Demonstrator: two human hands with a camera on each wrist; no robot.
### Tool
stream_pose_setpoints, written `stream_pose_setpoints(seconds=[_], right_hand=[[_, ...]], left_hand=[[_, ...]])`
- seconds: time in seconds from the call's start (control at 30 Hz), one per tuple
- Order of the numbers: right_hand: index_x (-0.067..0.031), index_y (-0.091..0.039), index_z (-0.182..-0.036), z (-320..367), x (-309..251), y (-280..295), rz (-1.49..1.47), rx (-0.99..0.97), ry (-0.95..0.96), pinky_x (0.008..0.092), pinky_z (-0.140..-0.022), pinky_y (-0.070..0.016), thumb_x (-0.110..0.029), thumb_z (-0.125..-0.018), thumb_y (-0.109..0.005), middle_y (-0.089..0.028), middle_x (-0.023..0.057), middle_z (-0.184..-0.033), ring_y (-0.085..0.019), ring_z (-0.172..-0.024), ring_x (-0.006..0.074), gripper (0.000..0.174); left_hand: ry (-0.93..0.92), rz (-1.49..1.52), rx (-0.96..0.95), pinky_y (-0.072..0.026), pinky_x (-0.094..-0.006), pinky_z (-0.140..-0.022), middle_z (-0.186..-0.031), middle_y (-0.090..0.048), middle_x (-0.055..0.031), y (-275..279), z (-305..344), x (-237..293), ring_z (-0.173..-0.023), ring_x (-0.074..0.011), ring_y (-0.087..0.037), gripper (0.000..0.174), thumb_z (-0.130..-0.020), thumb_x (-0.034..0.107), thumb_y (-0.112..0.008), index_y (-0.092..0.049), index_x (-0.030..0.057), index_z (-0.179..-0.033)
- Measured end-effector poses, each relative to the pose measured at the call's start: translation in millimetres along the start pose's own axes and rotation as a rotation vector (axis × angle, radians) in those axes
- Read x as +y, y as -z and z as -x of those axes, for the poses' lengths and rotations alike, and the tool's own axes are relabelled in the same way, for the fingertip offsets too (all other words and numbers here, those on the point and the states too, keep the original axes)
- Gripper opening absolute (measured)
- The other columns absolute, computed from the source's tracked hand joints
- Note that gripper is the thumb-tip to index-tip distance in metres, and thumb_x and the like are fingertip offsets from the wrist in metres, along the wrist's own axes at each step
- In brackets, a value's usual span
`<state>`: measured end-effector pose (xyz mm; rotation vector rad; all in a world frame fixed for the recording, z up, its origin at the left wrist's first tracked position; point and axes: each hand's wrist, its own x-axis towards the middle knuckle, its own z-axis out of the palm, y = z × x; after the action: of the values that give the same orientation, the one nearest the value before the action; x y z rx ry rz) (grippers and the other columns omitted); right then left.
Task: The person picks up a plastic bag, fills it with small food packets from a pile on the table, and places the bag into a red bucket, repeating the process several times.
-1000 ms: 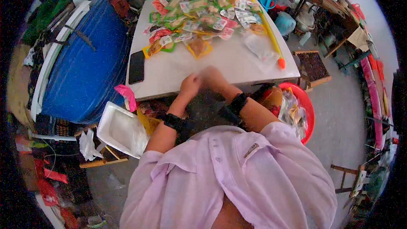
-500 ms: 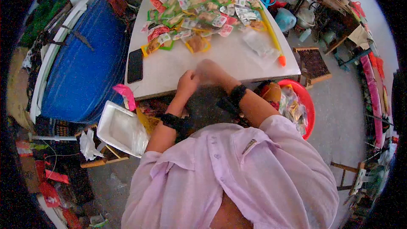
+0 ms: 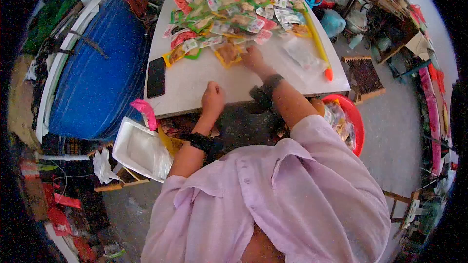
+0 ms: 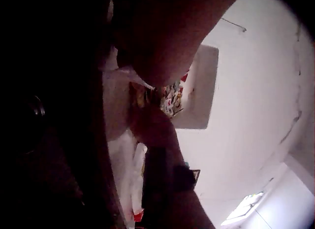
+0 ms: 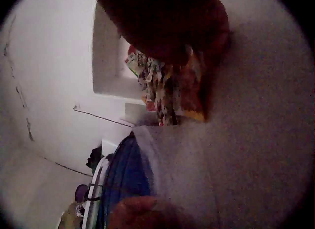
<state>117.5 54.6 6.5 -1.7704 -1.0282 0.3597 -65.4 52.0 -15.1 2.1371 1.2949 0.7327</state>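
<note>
On the white table [image 3: 187, 80], near its front edge, the left hand [image 3: 213, 98] is held with curled fingers. A thin piece of clear plastic [image 4: 134, 77] sticks out from its fingers in the left wrist view. Farther in, the right hand [image 3: 256, 61] is at the right edge of a yellow-edged packet [image 3: 227, 55] of brown food. In the right wrist view this packet [image 5: 189, 93] lies right by the dark right hand [image 5: 182, 30]; whether the fingers pinch it is hidden. A pile of sealed food packets [image 3: 234, 7] covers the table's back.
A black phone [image 3: 156, 77] lies at the table's left edge. Toward the right are clear plastic bags [image 3: 300, 53] and a yellow tube [image 3: 317, 41] with an orange end. Below the table stand a red basin [image 3: 358, 126] of packets and a white foam box [image 3: 134, 146].
The hands were together at the front edge and have come apart. My right hand has moved forward to the yellow-edged packet; my left has stayed near the edge, slightly lower.
</note>
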Motion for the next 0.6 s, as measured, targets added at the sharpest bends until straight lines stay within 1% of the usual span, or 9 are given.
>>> stream_pose_setpoints(seconds=[0.1,0.17,0.23,0.27,0.33,0.37,0.43,0.5,0.6], right_hand=[[0.0038,-0.049,-0.087,0,-26,5,0.249,-0.237,0.127,0.0319,-0.055,-0.0427,-0.017,-0.06,-0.059,-0.055,0.0143,-0.077,-0.053,-0.067,0.023,0.036],[0.0034,-0.05,-0.084,6,-44,11,0.076,-0.276,0.054,0.0314,-0.054,-0.0429,-0.016,-0.06,-0.058,-0.055,0.0138,-0.073,-0.054,-0.064,0.0223,0.032],[0.0027,-0.052,-0.08,10,-34,10,0.063,-0.219,0.08,0.0306,-0.052,-0.0426,-0.016,-0.061,-0.056,-0.055,0.0127,-0.069,-0.054,-0.06,0.0214,0.026],[0.0021,-0.052,-0.076,13,-16,7,0.137,-0.142,0.146,0.0301,-0.051,-0.0423,-0.015,-0.062,-0.055,-0.055,0.0119,-0.066,-0.053,-0.058,0.0207,0.023],[0.0008,-0.053,-0.071,18,11,9,0.217,-0.149,0.06,0.03,-0.048,-0.0415,-0.015,-0.062,-0.054,-0.054,0.0104,-0.063,-0.052,-0.055,0.0197,0.018],[0.0,-0.053,-0.069,23,21,12,0.222,-0.234,-0.095,0.0304,-0.047,-0.0409,-0.015,-0.062,-0.054,-0.054,0.0097,-0.062,-0.052,-0.054,0.0193,0.017],[-0.0015,-0.053,-0.066,38,33,17,0.482,-0.462,0.094,0.0315,-0.046,-0.0402,-0.015,-0.06,-0.054,-0.054,0.0086,-0.062,-0.051,-0.054,0.0197,0.015],[-0.0032,-0.054,-0.065,64,26,21,0.963,-0.728,0.813,0.0332,-0.048,-0.0397,-0.016,-0.059,-0.055,-0.054,0.008,-0.061,-0.051,-0.055,0.0214,0.015],[-0.0047,-0.055,-0.065,78,9,21,0.465,-0.978,0.281,0.0351,-0.052,-0.039,-0.022,-0.057,-0.056,-0.054,0.0104,-0.064,-0.051,-0.063,0.0254,0.019]], left_hand=[[-0.024,-0.151,-0.081,-0.036,-0.0433,-0.056,-0.071,-0.05,-0.0178,-6,6,4,-0.066,-0.0348,-0.048,0.015,-0.07,0.017,-0.042,-0.041,0.0051,-0.079],[-0.103,-0.131,-0.07,-0.0373,-0.0411,-0.06,-0.075,-0.051,-0.0166,-10,7,-1,-0.071,-0.0333,-0.048,0.022,-0.068,0.017,-0.042,-0.043,0.0062,-0.087],[-0.156,-0.126,0.008,-0.0378,-0.0401,-0.062,-0.077,-0.051,-0.0165,-15,8,-2,-0.072,-0.0327,-0.049,0.025,-0.068,0.017,-0.043,-0.043,0.0066,-0.091],[-0.092,-0.093,0.014,-0.038,-0.0396,-0.062,-0.078,-0.051,-0.0163,-15,6,-2,-0.072,-0.0324,-0.049,0.026,-0.067,0.017,-0.043,-0.044,0.0064,-0.091],[0.037,-0.025,0.019,-0.0385,-0.0387,-0.063,-0.08,-0.052,-0.016,-13,3,-5,-0.073,-0.0316,-0.049,0.027,-0.067,0.017,-0.044,-0.045,0.0062,-0.091],[0.019,0.024,0.062,-0.0386,-0.0385,-0.063,-0.08,-0.052,-0.0156,-14,2,-7,-0.073,-0.0312,-0.049,0.027,-0.066,0.016,-0.045,-0.045,0.006,-0.091],[-0.014,0.123,0.149,-0.0388,-0.0381,-0.063,-0.081,-0.052,-0.0149,-19,-2,-12,-0.074,-0.0305,-0.049,0.027,-0.066,0.015,-0.046,-0.046,0.0058,-0.091],[-0.024,0.109,0.138,-0.039,-0.0376,-0.063,-0.081,-0.052,-0.0147,-24,-2,-10,-0.074,-0.0304,-0.049,0.025,-0.066,0.013,-0.046,-0.046,0.0055,-0.09],[-0.093,-0.001,0.127,-0.0388,-0.0383,-0.062,-0.08,-0.052,-0.0148,-26,-1,-6,-0.073,-0.031,-0.049,0.022,-0.067,0.013,-0.045,-0.046,0.0051,-0.088]])
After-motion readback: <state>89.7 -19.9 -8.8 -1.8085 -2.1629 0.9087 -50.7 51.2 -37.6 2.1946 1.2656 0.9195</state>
